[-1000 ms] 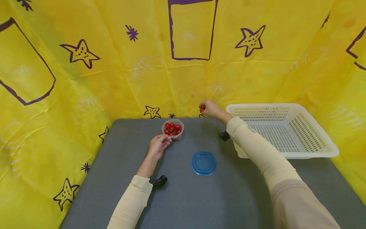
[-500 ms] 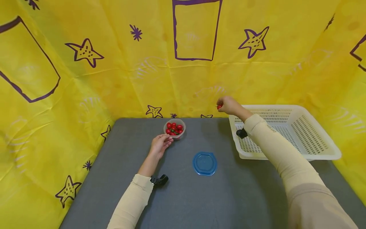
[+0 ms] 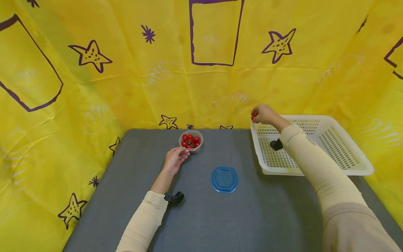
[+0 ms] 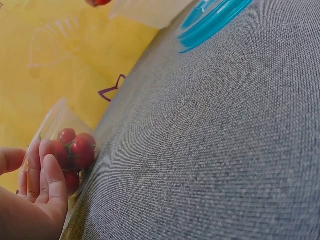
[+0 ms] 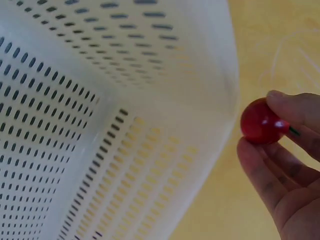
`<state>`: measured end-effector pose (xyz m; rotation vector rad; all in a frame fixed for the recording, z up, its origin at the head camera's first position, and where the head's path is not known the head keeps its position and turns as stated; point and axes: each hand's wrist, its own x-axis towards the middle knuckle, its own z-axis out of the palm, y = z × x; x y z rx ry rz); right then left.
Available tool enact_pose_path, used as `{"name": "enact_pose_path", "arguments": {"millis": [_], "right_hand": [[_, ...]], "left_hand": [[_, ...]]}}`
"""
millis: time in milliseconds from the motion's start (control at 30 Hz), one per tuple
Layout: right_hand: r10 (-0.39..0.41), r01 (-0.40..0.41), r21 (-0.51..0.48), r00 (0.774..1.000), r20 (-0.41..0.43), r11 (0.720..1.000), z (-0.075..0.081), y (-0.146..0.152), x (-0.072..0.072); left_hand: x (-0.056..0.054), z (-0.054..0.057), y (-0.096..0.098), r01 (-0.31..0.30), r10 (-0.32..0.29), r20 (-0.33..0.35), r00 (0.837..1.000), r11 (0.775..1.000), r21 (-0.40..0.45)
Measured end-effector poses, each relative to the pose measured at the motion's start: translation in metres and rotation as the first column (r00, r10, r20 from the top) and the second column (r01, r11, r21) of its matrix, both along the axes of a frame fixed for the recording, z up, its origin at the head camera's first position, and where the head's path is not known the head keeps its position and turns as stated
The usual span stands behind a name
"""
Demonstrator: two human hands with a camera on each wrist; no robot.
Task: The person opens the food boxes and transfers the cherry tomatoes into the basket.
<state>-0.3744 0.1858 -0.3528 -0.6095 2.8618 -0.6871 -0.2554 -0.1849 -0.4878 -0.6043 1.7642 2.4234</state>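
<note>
My right hand pinches a red cherry tomato with a short green stem between thumb and fingers. It is raised over the far left corner of the white plastic basket, with the tomato just outside the rim in the right wrist view. At the back of the table, my left hand holds the near rim of a small clear plastic container, thumb and fingertips at its edge. Several cherry tomatoes with green stems fill this container. The basket's perforated floor shows no tomatoes in the visible part.
A round blue lid lies flat on the grey table, between the container and the basket and nearer to me. A yellow patterned cloth hangs behind and along both sides.
My right hand has carried the cherry tomato rightward, from between the container and the basket to the basket's left rim. My left hand stays at the container.
</note>
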Motion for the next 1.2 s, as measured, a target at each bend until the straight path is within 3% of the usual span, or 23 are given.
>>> {"name": "enact_pose_path", "arguments": {"millis": [433,700,933,1200], "right_hand": [[-0.036,0.026,0.145,0.997,0.072,0.989,-0.006,0.016,-0.003],[-0.046,0.023,0.183,0.992,0.121,0.983,-0.033,0.021,0.000],[-0.038,0.018,0.186,0.994,0.106,0.982,-0.058,0.022,-0.008],[-0.026,-0.006,0.182,0.985,0.172,0.983,-0.075,0.021,-0.014]], "left_hand": [[-0.001,0.002,-0.002,-0.003,0.004,-0.013,1.000,1.000,0.009],[0.000,0.001,0.000,-0.004,0.004,-0.009,1.000,1.000,0.012],[0.000,0.000,0.002,-0.006,0.006,-0.005,1.000,1.000,0.017],[0.000,0.001,0.002,-0.007,0.007,-0.006,1.000,1.000,0.014]]}}
